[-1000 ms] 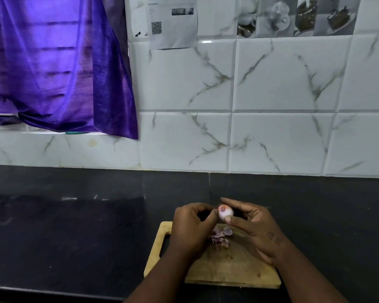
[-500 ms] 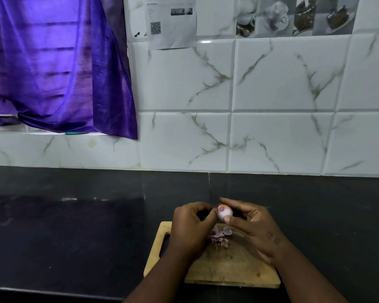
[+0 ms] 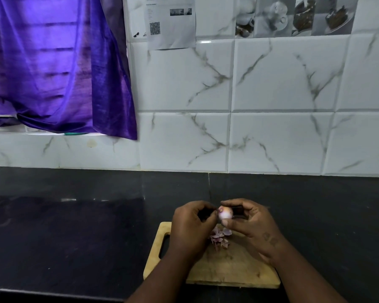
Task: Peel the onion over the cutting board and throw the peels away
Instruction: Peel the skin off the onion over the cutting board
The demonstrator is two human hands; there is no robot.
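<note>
**A:** Where's the onion (image 3: 224, 214) right now?

**B:** It's up off the wood, just above the far end of the cutting board (image 3: 228, 267). The right hand (image 3: 252, 226) has it clamped between thumb and curled fingers, with the cut end facing the person.

**A:** And the left hand (image 3: 189, 226)?

**B:** Its fingers are curled in, with the tips pinching at the onion's left end. I'd guess it's after a last bit of skin, though the scrap itself is too small to see.

**A:** Why hold it there?

**B:** So whatever comes off drops on the board, not the dark desk (image 3: 74, 226). A small heap of purple peels (image 3: 220, 237) already lies right below.

**A:** Nearly finished?

**B:** The onion looks mostly pale and bare. The peels have not yet been thrown away.
</note>
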